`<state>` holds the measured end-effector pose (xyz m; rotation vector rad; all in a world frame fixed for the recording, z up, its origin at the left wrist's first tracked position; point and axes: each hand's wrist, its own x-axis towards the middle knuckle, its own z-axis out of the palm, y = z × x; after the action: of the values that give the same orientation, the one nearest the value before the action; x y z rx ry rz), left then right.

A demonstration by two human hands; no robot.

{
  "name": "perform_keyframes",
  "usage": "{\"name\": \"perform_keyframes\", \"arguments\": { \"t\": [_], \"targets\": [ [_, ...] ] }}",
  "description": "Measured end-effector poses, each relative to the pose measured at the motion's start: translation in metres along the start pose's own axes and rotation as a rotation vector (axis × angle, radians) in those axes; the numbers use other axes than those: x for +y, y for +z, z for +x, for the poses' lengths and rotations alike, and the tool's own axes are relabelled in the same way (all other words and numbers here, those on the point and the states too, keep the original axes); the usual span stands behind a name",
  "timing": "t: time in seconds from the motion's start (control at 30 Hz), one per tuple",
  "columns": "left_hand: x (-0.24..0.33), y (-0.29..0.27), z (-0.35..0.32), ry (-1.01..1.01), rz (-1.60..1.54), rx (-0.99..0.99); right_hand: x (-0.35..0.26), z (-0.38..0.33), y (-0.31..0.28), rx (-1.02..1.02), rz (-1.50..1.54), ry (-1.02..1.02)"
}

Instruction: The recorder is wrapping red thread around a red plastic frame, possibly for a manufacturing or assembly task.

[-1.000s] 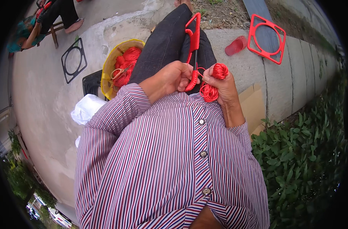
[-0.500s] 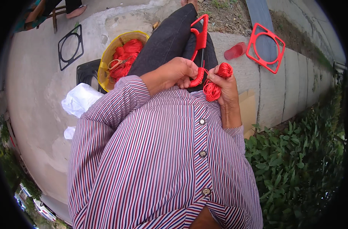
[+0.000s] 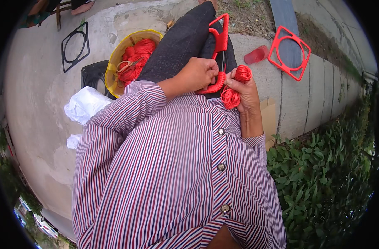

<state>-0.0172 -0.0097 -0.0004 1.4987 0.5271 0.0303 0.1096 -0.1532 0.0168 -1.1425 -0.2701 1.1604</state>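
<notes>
Across my lap lies a black frame being covered in red cord [image 3: 222, 40]; its far end and near bar are wrapped, and a stretch of dark side between them is bare. My left hand [image 3: 196, 74] is closed at the near wrapped bar, its fingertips curled against the frame. Whether a strand is also pinched there is hidden. My right hand [image 3: 248, 93] is closed around a looped bundle of red cord [image 3: 231, 98], just right of the wrapped bar. The thumb rests on top, beside the bar's end.
A yellow container [image 3: 111, 75] at left holds red cord [image 3: 140, 52] and scissors [image 3: 123, 65]. Black frames [image 3: 88, 38] [image 3: 94, 74] and white bags [image 3: 86, 103] lie nearby. At right are a red frame [image 3: 273, 53], a reddish translucent object [image 3: 256, 54], cardboard [image 3: 268, 116] and leafy bushes [image 3: 310, 178].
My left hand has moved slightly up and right, its fingers curling tighter. The frame's near wrapped bar has shifted a little right, closer to my right hand, which stays almost still.
</notes>
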Motion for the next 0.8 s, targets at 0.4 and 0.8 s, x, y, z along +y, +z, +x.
{"name": "perform_keyframes", "arguments": {
  "t": [0.4, 0.8],
  "targets": [
    [0.0013, -0.0064, -0.0073, -0.487, -0.900, -0.285, 0.0009, -0.0004, -0.0034, -0.021, 0.077, 0.023],
    [-0.0039, -0.0022, -0.0087, -0.614, -1.265, -0.333, 0.0015, -0.0001, -0.0006, 0.008, 0.060, 0.004]
  ]
}}
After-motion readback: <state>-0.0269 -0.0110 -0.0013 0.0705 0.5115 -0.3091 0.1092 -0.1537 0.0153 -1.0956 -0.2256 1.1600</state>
